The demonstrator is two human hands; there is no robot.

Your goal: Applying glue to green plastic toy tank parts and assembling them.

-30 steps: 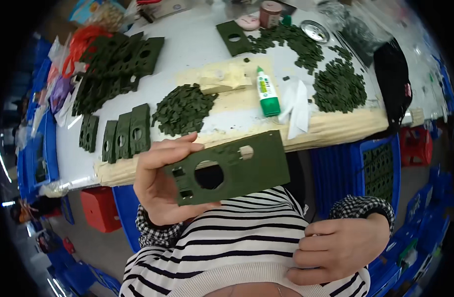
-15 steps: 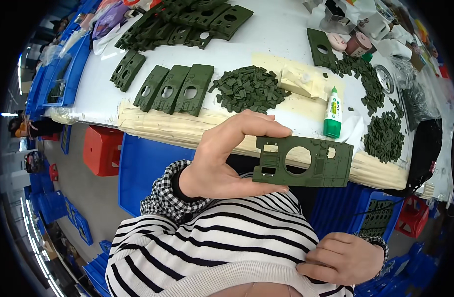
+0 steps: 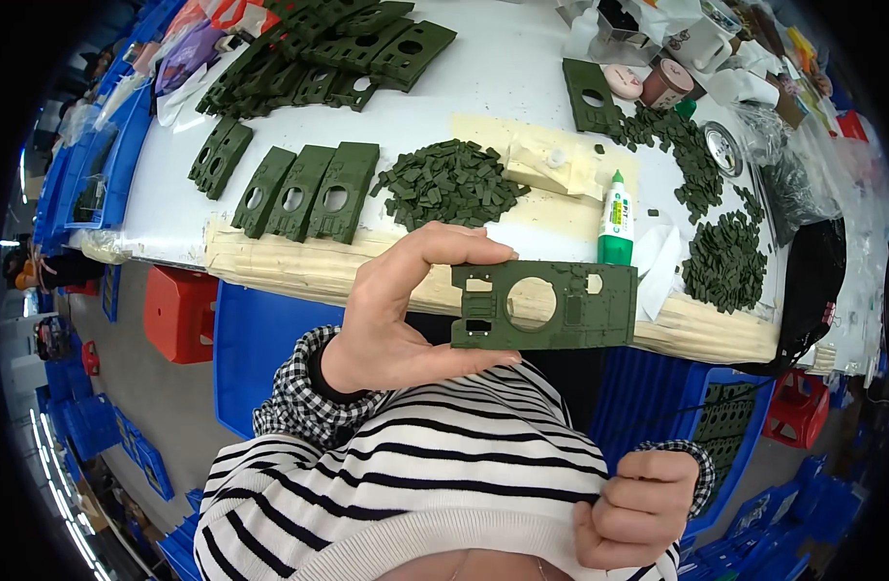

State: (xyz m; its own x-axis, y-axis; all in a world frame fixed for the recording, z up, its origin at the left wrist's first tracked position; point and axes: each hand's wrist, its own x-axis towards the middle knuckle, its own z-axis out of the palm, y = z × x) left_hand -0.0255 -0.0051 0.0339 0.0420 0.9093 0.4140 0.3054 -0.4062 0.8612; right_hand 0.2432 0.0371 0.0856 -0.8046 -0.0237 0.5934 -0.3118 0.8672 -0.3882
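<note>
My left hand grips a dark green plastic model tank hull top by its left end, thumb below and fingers above. The piece is held up before me, with its large round hole and small square openings facing me. My right hand is curled into a fist against my striped sweater, and nothing shows in it. Beyond the held piece lies a heap of small green plastic pieces. A white glue bottle with a green base and tip stands just behind the hull top.
Three similar hull tops lie in a row at left, below a larger pile. More small pieces are heaped at right. Wood-coloured padding covers the table edge. Blue bins and a red stool stand below.
The whole view has shifted, so the table and its things sit farther left. My left hand still grips the hull top. My right hand's fingers have curled tighter into a fist.
</note>
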